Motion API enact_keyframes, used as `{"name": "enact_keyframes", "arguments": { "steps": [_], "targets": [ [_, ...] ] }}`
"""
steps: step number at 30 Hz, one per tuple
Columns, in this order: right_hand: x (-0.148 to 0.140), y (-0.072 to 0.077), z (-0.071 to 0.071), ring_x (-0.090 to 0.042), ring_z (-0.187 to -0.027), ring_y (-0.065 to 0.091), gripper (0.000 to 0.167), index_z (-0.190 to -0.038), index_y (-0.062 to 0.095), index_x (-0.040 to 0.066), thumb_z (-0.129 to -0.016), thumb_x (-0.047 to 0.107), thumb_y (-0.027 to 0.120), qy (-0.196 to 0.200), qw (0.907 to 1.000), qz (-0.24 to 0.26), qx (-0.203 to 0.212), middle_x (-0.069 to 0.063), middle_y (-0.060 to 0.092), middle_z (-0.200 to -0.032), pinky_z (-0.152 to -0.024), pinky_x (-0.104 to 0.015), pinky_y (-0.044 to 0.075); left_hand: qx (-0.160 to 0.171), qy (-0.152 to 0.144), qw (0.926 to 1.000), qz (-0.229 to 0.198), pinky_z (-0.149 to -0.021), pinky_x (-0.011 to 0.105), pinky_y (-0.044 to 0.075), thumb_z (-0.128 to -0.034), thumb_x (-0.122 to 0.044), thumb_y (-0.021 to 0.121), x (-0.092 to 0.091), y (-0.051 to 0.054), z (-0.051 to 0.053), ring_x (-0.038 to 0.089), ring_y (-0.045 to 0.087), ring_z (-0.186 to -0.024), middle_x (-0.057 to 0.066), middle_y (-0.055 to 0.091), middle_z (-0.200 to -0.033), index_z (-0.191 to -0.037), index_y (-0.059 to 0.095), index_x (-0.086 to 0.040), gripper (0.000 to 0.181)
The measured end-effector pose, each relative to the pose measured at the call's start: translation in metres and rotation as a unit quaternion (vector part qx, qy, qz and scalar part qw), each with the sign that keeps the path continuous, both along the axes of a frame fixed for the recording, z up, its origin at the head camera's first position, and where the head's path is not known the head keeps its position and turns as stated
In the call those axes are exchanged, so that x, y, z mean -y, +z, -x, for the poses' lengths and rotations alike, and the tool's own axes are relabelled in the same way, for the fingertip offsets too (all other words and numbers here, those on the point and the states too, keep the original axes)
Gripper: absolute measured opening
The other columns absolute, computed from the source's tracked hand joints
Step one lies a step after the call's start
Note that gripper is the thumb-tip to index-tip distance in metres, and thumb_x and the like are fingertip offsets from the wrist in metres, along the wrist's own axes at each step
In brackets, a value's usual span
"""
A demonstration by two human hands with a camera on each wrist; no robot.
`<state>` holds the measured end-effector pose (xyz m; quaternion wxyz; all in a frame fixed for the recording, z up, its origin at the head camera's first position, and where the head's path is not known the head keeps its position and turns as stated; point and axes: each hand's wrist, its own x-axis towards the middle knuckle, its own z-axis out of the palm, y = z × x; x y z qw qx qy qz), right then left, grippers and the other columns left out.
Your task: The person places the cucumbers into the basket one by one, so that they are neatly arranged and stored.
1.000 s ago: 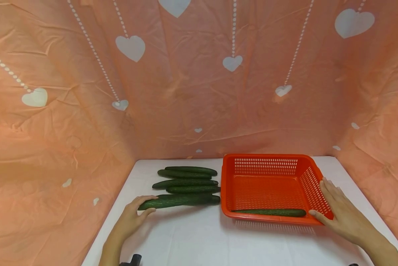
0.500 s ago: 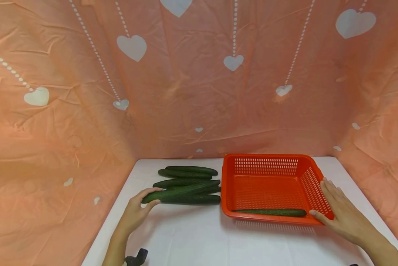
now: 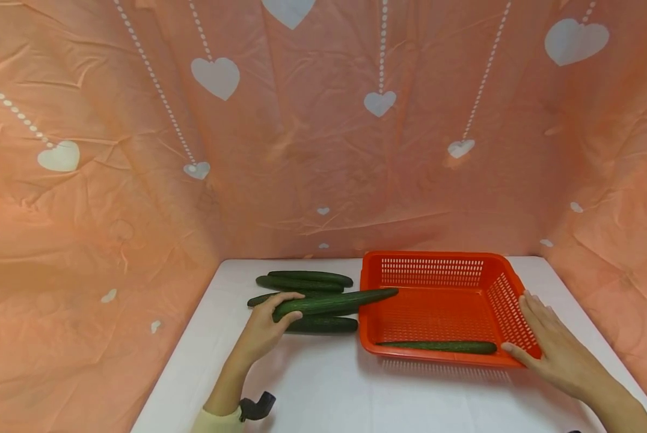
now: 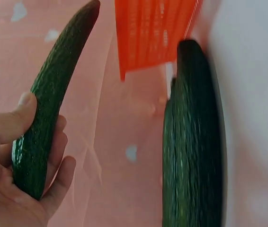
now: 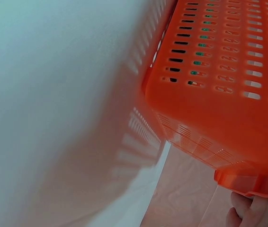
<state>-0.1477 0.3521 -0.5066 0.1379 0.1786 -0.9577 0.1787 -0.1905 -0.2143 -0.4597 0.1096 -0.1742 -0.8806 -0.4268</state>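
In the head view my left hand [image 3: 266,328] grips a dark green cucumber [image 3: 334,302] by its near end, thumb on one side and fingers on the other. The left wrist view shows that cucumber [image 4: 51,94] raised off the table, its narrow end tilted up. Its far tip reaches over the left rim of a red plastic basket [image 3: 432,255]. One cucumber [image 3: 448,346] lies inside along the basket's front wall. My right hand [image 3: 558,352] rests on the basket's right rim, fingers extended and thumb at the front corner.
Several more cucumbers lie left of the basket: a front one [image 3: 323,325], a middle one [image 3: 260,299] partly hidden by my hand, and a back pair [image 3: 302,282]. A white table [image 3: 323,385] carries everything. Orange cloth with white hearts [image 3: 312,150] encloses the back and sides.
My left hand has lifted the cucumber from the front of the row and carried it up and right, its tip now over the basket's rim. The right hand stays put.
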Motion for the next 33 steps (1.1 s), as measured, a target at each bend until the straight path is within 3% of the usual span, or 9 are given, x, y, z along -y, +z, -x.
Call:
{"name": "enact_keyframes", "arguments": {
  "steps": [5,11,18,25,33],
  "targets": [
    [-0.001,0.001,0.002,-0.024,-0.167,-0.007,0.106,-0.167,0.015,-0.008,-0.098,0.041,0.077,0.005,0.9999,0.002,-0.010,-0.032,0.013,-0.174,-0.122,-0.014,-0.016,0.003,-0.013,0.9999,-0.003,-0.107,0.058,0.053,-0.0946,-0.016,0.083,-0.027,0.002,0.010,0.031,0.066,-0.131,0.003,0.074,-0.133,-0.131,0.075,-0.021,0.038],
    [0.000,0.000,0.001,-0.032,-0.167,-0.003,0.106,-0.168,0.013,-0.007,-0.098,0.040,0.077,0.003,1.0000,0.009,0.001,-0.032,0.012,-0.174,-0.121,-0.015,-0.017,0.007,-0.034,0.9994,-0.001,-0.110,0.056,0.052,-0.0956,-0.017,0.083,-0.055,0.006,0.020,0.030,0.065,-0.131,0.003,0.074,-0.133,-0.130,0.075,-0.018,0.035],
    [-0.002,-0.001,0.003,-0.023,-0.167,-0.007,0.107,-0.168,0.014,-0.007,-0.097,0.040,0.078,0.006,0.9999,0.006,-0.012,-0.032,0.013,-0.174,-0.122,-0.015,-0.016,0.014,-0.064,0.9977,0.016,-0.111,0.055,0.051,-0.0980,-0.017,0.080,-0.088,0.008,0.031,0.032,0.065,-0.129,0.007,0.073,-0.133,-0.130,0.075,-0.012,0.033],
    [-0.004,-0.004,0.001,-0.022,-0.167,-0.004,0.108,-0.167,0.017,-0.008,-0.094,0.040,0.081,0.010,0.9995,0.010,-0.029,-0.032,0.016,-0.174,-0.123,-0.014,-0.013,0.059,-0.098,0.9928,0.036,-0.114,0.055,0.049,-0.1028,-0.025,0.075,-0.121,0.006,0.035,0.032,0.061,-0.134,0.008,0.071,-0.137,-0.135,0.072,-0.012,0.035],
    [-0.003,-0.003,0.003,-0.018,-0.166,-0.007,0.108,-0.168,0.014,-0.006,-0.096,0.040,0.079,0.011,0.9997,0.007,-0.021,-0.032,0.014,-0.174,-0.123,-0.014,-0.014,0.068,-0.108,0.9904,0.053,-0.120,0.058,0.041,-0.1026,-0.027,0.075,-0.154,0.001,0.041,0.029,0.062,-0.134,0.006,0.071,-0.138,-0.134,0.073,-0.013,0.034]
  ]
}}
